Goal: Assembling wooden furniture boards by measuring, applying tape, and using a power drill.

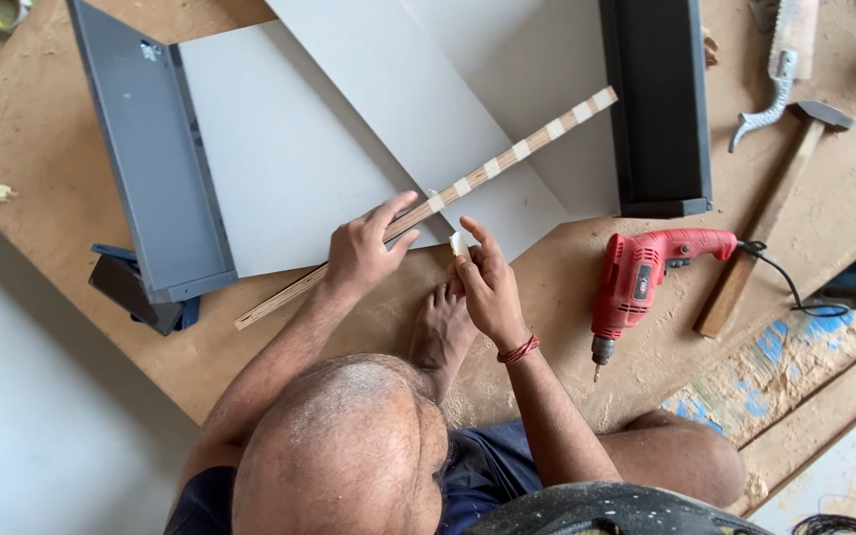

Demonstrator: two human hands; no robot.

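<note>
Under the left hand (pixel 361 248), whose fingers are lying spread and pressing down, a long plywood strip (pixel 468 183) is slanting across grey laminate panels (pixel 289 149). Just beside it, the right hand (pixel 487 282) is pinching a small white piece (pixel 459 244), with a red electric drill (pixel 636 282) lying farther to its right.

— Left hand (pixel 361 253)?
— Pressed flat on a long wooden strip (pixel 428 206) with pale patches along it, fingers (pixel 395 210) spread over the strip where it crossed the grey panel (pixel 289 159).
— Right hand (pixel 487 287)?
— Raised just beside the strip, pinching a small pale piece (pixel 459 244) at the fingertips; red thread band (pixel 518 350) on the wrist.
— Underneath?
— Plywood board (pixel 32 129) dusted with sawdust, a bare foot (pixel 440 332) resting on it between the arms.
— To the right?
— Red electric drill (pixel 636 282) lying near, cord trailing off; beyond it a hammer (pixel 775 213) with wooden handle, and a saw (pixel 780 69) at the top edge.
— Left side?
— Grey hinged metal piece (pixel 151 149) along the panel's edge; dark channel (pixel 658 104) at upper right.
</note>
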